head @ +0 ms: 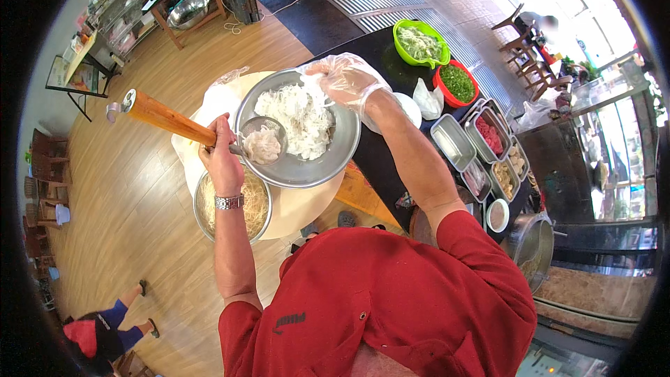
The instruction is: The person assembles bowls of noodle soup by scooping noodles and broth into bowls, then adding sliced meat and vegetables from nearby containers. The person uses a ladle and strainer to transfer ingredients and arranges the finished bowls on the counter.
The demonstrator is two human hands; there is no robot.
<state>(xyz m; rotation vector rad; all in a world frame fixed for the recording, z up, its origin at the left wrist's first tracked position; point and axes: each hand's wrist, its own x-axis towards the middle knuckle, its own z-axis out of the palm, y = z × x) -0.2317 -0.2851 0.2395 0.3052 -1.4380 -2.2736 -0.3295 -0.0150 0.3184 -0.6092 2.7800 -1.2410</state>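
Observation:
My left hand (224, 154) grips a wooden-handled wire strainer (257, 124) near where the handle meets the metal. White noodles (262, 145) lie in the strainer, which is over the left side of a large metal bowl (335, 167). More white noodles (293, 120) are heaped inside that bowl. Gloved in clear plastic, my right hand (340, 81) is at the bowl's upper right rim, fingers bent over the heap; whether noodles are between them is hidden. Below the bowl, a second metal bowl (269, 209) holds thin yellowish noodles (248, 204).
A round table (309, 209) bears the bowls. On the dark counter to the right stand a green basket (403, 55) of shredded vegetables, a red bowl (445, 95) of chopped greens and several metal trays (453, 141). A pot (528, 246) stands farther right; a person (104, 330) is lower left.

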